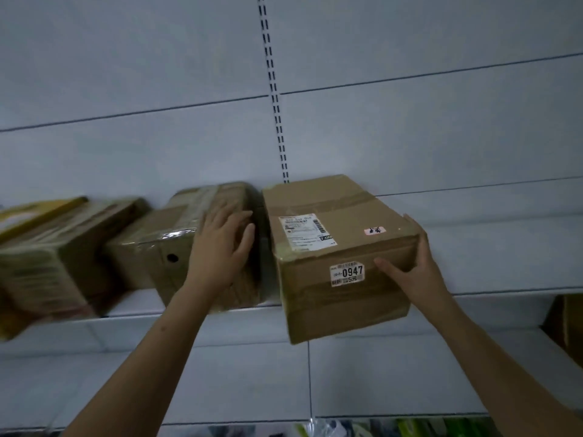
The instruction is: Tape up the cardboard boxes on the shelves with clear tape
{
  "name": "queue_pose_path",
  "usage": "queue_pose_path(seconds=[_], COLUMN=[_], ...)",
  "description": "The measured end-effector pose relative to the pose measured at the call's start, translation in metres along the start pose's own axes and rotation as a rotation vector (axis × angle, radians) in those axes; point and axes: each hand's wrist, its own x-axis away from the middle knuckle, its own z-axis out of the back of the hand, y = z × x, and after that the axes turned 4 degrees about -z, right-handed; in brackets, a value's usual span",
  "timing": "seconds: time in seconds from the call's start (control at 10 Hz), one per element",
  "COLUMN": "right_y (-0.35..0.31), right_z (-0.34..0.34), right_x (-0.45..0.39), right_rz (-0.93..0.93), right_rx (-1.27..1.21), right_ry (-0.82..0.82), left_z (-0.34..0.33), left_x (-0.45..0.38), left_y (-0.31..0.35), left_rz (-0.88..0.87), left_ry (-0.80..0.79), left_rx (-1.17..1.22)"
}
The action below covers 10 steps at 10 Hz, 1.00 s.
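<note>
Two hands on two boxes, up on the shelf.

I see the white shelf [492, 257] carrying three boxes. The right box [334, 247], labelled 0947, juts past the front edge; the taped middle box [176, 247] sits just beside it. My right hand [416, 272] grips the right box's near right corner, thumb on the front. My left hand [220, 244] lies flat, fingers spread, on the middle box.

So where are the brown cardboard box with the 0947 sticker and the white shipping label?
brown cardboard box with the 0947 sticker [372, 304], head view, bare front face.
white shipping label [304, 231], head view, label's middle.
</note>
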Motion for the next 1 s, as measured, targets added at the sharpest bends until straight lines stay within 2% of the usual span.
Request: queue_pose_path(seconds=[0.1, 0.2, 0.4, 0.6, 0.8, 0.9, 1.0], right_y=[-0.005, -0.003, -0.005, -0.009, -0.039, -0.047, -0.072], right_z=[-0.047, -0.079, -0.099, -0.093, -0.097, -0.104, -0.107], right_x=[0.008, 0.015, 0.011, 0.012, 0.024, 0.017, 0.01], right_rz=[-0.079, -0.108, -0.106, -0.061, 0.264, 0.48, 0.388], right_rx=[0.001, -0.031, -0.044, 0.086, 0.555, 0.783, 0.695], right_ry=[-0.024, 0.011, 0.01, 0.064, 0.284, 0.187, 0.044], left_z=[0.016, 0.02, 0.031, 0.027, 0.034, 0.039, 0.043], left_x=[0.009, 0.015, 0.02, 0.02, 0.02, 0.022, 0.021], left_y=[-0.046, -0.081, -0.114, -0.113, -0.105, -0.105, -0.107], left_rz=[0.195, 0.233, 0.177, 0.162, 0.192, 0.195, 0.189], left_ry=[-0.048, -0.188, -0.225, -0.213, -0.228, -0.211, -0.243], left_rx=[-0.219, -0.208, -0.142, -0.144, -0.113, -0.098, -0.088])
